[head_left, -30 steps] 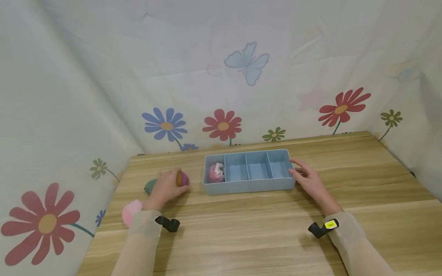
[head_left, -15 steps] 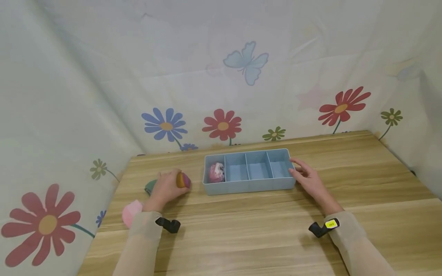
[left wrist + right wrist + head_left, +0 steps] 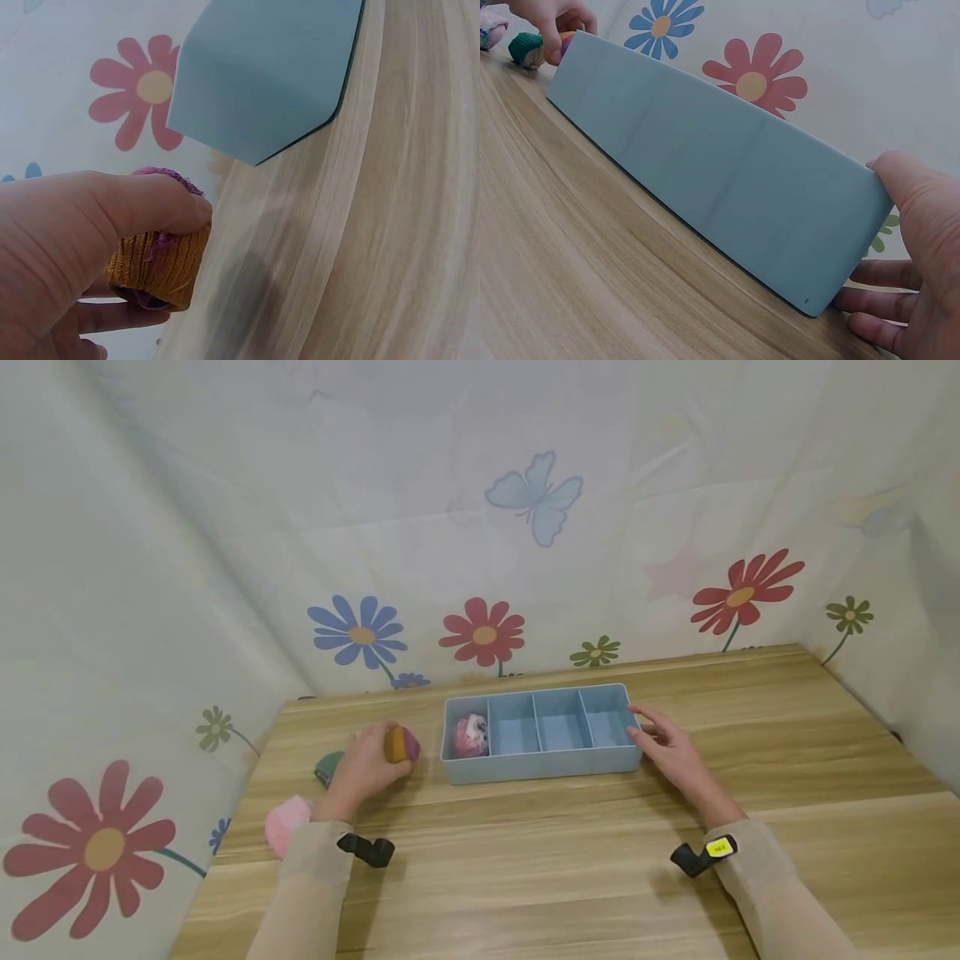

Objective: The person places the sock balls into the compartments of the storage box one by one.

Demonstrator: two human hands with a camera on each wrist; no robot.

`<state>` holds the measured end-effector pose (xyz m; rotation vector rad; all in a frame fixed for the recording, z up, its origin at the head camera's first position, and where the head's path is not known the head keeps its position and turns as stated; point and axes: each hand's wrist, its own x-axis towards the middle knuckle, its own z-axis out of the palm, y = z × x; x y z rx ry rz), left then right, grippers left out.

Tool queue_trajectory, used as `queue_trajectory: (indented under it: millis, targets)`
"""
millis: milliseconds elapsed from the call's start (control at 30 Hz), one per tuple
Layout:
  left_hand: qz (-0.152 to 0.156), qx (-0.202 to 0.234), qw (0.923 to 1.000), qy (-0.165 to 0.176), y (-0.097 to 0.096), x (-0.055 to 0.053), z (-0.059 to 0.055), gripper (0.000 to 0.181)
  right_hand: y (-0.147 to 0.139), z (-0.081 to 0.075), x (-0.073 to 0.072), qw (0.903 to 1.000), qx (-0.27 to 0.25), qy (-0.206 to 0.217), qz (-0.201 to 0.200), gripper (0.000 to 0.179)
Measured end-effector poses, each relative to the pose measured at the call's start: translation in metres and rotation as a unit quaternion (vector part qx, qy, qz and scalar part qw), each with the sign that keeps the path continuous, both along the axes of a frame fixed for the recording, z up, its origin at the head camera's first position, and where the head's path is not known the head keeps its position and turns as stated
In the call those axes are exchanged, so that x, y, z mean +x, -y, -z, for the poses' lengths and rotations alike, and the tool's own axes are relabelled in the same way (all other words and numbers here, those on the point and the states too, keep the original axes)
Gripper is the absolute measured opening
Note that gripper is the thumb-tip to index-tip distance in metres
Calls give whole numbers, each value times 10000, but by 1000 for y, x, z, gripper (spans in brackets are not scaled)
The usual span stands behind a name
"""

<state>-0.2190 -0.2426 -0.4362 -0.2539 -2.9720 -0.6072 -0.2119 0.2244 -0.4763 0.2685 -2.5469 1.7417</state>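
Note:
My left hand (image 3: pixel 366 767) pinches a rolled sock (image 3: pixel 161 262) between thumb and fingers. The sock has an orange ribbed cuff and some purple knit, and is held left of the pale blue divided box (image 3: pixel 543 766). A pink and white rolled sock (image 3: pixel 471 736) sits in the box's leftmost compartment. My right hand (image 3: pixel 672 752) holds the box's right end; in the right wrist view the thumb lies at the top rim and the other fingers are low at the end wall. Left of my left hand lie a green rolled sock (image 3: pixel 327 767) and a pink one (image 3: pixel 287 823), each partly hidden.
The box stands on a wood-grain table (image 3: pixel 525 868), with several compartments in a row. A pale cloth (image 3: pixel 420 543) printed with flowers and a butterfly hangs behind the table and along its left side. Small black cameras (image 3: pixel 367 849) are strapped to both wrists.
My left hand has turned a little and moved the orange and purple sock slightly right, toward the box. The right hand and the box have stayed in place.

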Motion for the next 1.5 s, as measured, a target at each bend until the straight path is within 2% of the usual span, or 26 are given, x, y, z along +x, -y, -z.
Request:
queue_trajectory:
  millis: [233, 567, 733, 1100, 1500]
  targets:
    - [-87, 400, 9990, 203, -3, 2, -3, 70, 0, 0, 1, 10000, 44, -7, 3, 51]
    - [-63, 517, 9985, 167, -8, 4, -7, 70, -1, -1, 2, 9999, 138, 30, 36, 51]
    - [15, 539, 9985, 47, -12, 5, -10, 69, -1, -1, 2, 9998, 144, 118, 38, 52]
    - [171, 895, 9958, -91, -19, 7, -19, 67, -1, 0, 2, 9996, 242, 154, 72, 53]
    - [440, 1397, 9892, -25, -37, 3, -28, 64, 1, -4, 2, 9997, 225, 64, 25, 52]
